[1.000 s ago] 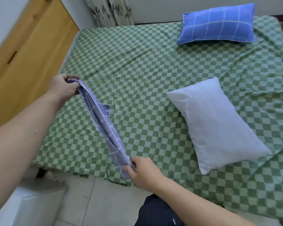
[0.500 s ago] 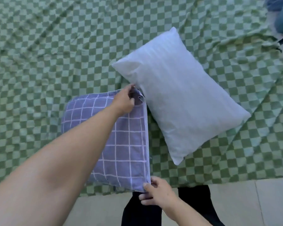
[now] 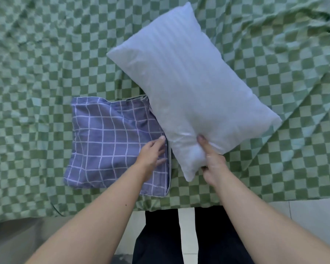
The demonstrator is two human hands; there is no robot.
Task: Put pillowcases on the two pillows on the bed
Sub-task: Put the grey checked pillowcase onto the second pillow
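Observation:
A bare white pillow (image 3: 189, 88) lies diagonally on the green checked bed sheet (image 3: 46, 63). My right hand (image 3: 211, 161) grips its near corner, thumb pressed into the top. A purple pillowcase (image 3: 107, 143) with a white grid pattern lies flat on the sheet just left of the pillow, its open edge facing the pillow. My left hand (image 3: 152, 153) rests on that right edge of the pillowcase, fingers spread and flat. The second pillow is out of view.
The bed's near edge runs across the lower part of the view, with pale floor tiles (image 3: 312, 216) below it. My dark trousers (image 3: 160, 235) stand against the bed edge. The sheet is wrinkled at the upper right (image 3: 293, 21).
The pillowcase now lies flat on the bed. My right hand left its near corner and took hold of the white pillow's corner. My left hand slid down the pillowcase's open edge.

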